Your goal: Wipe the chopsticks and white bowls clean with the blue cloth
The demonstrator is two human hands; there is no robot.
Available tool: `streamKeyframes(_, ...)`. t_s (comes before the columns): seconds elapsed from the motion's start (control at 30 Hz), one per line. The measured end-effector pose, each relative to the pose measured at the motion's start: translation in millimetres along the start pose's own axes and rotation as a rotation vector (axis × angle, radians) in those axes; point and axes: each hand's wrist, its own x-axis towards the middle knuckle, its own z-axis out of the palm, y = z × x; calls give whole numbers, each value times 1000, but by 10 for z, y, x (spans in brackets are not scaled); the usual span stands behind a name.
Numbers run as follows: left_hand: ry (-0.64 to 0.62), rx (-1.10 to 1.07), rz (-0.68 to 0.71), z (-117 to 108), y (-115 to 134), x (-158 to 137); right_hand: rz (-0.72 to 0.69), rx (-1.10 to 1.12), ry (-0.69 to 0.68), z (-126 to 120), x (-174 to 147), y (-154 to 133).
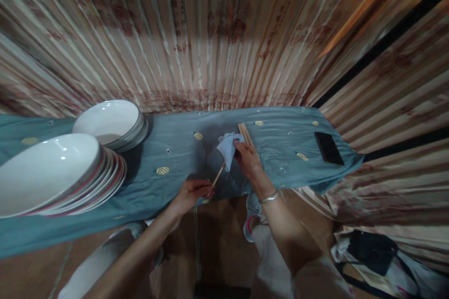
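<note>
My left hand (pixel 193 194) pinches the near end of a thin wooden chopstick (pixel 218 176) above the table's front edge. The chopstick slants up and to the right, and its far end goes into a pale blue cloth (pixel 227 148). My right hand (pixel 247 158) is closed on this cloth, the thumb and fingers pressing it around the stick. Just behind and partly hidden by my right hand, a bundle of chopsticks (pixel 245 132) lies on the blue tablecloth (pixel 178 124).
To the left stand a stack of large white dishes (pixel 52 168) with red rims and, behind it, a stack of white bowls (pixel 110 124). A black phone (pixel 329 148) lies at the right end. Pleated curtains (pixel 210 46) hang behind the table. A bag (pixel 373 252) sits low at right.
</note>
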Motion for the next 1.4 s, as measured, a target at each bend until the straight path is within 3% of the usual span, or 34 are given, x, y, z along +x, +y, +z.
streamKeyframes(0.33, 69, -45, 19, 134, 24, 92, 31, -191, -91, 95, -240, 131)
streamKeyframes(0.43, 69, -58, 64, 171, -2, 160, -25, -333, -161, 68, -284, 152)
streamKeyframes(0.6, 176, -148, 41, 229, -94, 297, -216, -695, -236, -29, -374, 152)
streamKeyframes(0.77, 219, -215, 26, 307, -61, 383, -391, -934, -198, -136, -420, 68)
streamKeyframes(1.0, 297, -172, 42, 466, 42, 533, -338, -831, -47, -357, -230, -93)
streamKeyframes(1.17, 255, -119, 69, 599, 131, 738, -398, -777, 7, -567, -88, -220)
streamKeyframes(1.3, 215, -79, 97, 746, 176, 969, -373, -937, 160, -716, -62, -331)
streamKeyframes(1.4, 235, -41, 80, 849, 169, 1116, -361, -1107, 166, -803, -73, -395)
